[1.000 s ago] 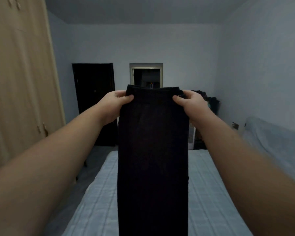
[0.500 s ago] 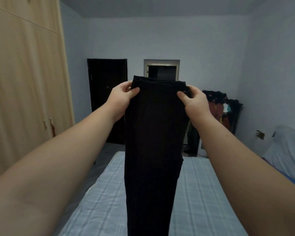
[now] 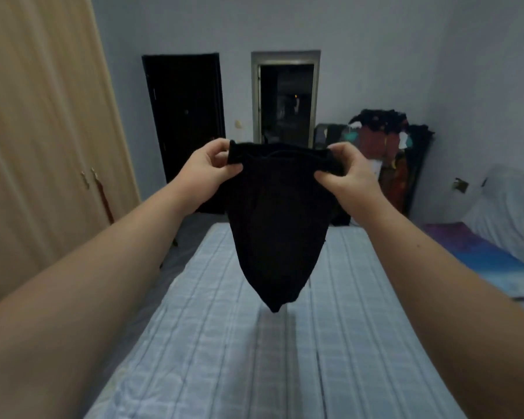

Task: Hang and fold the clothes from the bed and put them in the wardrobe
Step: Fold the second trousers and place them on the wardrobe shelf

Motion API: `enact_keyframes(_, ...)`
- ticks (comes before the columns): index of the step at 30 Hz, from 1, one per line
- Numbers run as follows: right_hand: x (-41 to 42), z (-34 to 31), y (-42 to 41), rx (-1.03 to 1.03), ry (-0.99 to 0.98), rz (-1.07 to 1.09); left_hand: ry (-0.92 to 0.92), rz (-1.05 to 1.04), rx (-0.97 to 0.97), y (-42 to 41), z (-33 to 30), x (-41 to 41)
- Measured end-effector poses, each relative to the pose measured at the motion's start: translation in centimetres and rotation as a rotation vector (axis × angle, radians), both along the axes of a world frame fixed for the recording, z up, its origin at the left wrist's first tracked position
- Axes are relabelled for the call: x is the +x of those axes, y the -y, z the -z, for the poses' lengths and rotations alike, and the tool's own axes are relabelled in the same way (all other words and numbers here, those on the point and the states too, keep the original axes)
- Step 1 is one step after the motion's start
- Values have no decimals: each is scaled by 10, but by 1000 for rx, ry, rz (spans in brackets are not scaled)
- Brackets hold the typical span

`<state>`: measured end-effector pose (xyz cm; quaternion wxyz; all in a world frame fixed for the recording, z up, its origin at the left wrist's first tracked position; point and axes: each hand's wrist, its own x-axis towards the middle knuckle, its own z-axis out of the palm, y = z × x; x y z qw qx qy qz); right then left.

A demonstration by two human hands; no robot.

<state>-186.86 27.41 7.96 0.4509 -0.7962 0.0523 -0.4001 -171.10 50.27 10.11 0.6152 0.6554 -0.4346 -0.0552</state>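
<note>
The black garment (image 3: 277, 225) is up in the air, held out at arm's length over the bed (image 3: 254, 343). Its top band is stretched flat between the two hands, and the cloth below narrows to a point that hangs clear above the pale blue checked bedcover, not touching it. What kind of garment it is, hard to tell in this dim light.

Left hand (image 3: 204, 170) pinches the left corner of the band, thumb in front, fingers curled behind. Right hand (image 3: 350, 173) does the same on the right corner, thumb pressed onto the cloth. Both arms reach forward, bare to the frame's edge.

Out to the left stands the tall wooden wardrobe (image 3: 43, 131), doors closed, small handles low down. Straight ahead on the far wall, a dark door (image 3: 185, 128) and beside it an open doorway (image 3: 286, 101) with a dark room behind. To the right of that, a heap of dark and reddish clothes (image 3: 387, 137) against the wall. At far right, a white pillow (image 3: 508, 207) and a colourful sheet (image 3: 481, 255) beside the bedcover.
</note>
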Motion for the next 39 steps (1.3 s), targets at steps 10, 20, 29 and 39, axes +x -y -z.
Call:
enact_keyframes(10,-136,219,-128,85,-505,92,-221,5,358,-117,242,-111)
enact_keyframes(20,-321,362,-273,161,-672,52,-411,98,524,-256,378,-270)
enact_keyframes(29,-387,376,-313,218,-596,25,-482,72,492,-307,376,-335)
enact_keyframes(39,-353,338,-289,352,-539,24,-507,71,408,-278,344,-300)
